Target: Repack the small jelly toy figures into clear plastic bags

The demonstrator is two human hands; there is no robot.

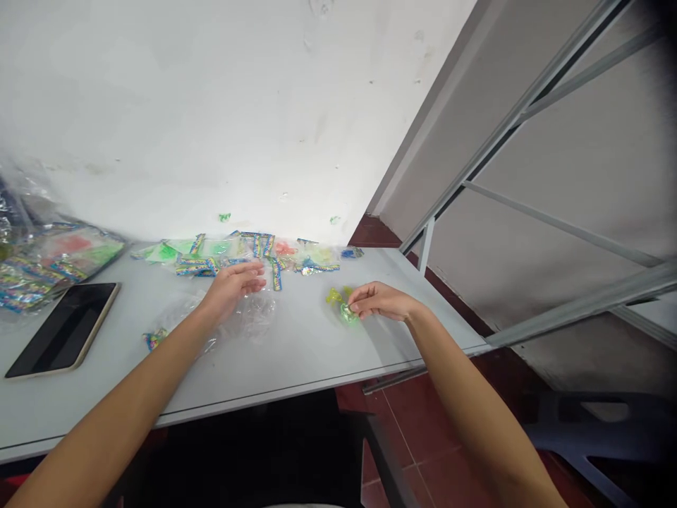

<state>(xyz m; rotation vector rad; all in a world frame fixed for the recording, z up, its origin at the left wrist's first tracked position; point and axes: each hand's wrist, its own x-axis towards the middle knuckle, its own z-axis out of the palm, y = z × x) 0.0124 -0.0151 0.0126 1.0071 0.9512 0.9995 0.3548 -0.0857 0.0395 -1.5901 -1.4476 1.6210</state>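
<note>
- Green-and-yellow cellophane packet [341, 307], where's it at?
- On the table [307, 360], right of centre, a little in from the front edge, under the right hand [381, 300].
- Right fingers [362, 302]?
- Bunched together, tips pressed on the packet's near side. Looks like a small pinch. Thumb's hard to make out, so can't say how firm.
- Left hand [231, 288]?
- Further left, palm down, hovering over a crumpled clear plastic bag [258, 316]. Left fingers [252, 276] loosely curled and apart, nothing held. Can't tell if the tips touch the bag, they're very close.
- What's around them?
- Behind the hands, a scattered row of small cellophane packets and colourful printed strips [195, 267], near the wall [211, 106]. One small colourful packet [155, 339] sits just beside the left forearm, by the bag.
- Far left?
- A heap of packets in clear plastic [53, 262] at the table's back corner, and a black phone [62, 329] with a gold edge lying flat in front of it.
- Rest of the scene?
- Grey metal frame [565, 226] on the right, red floor tiles [423, 423] below, part of a grey plastic chair [597, 441] low on the right.
</note>
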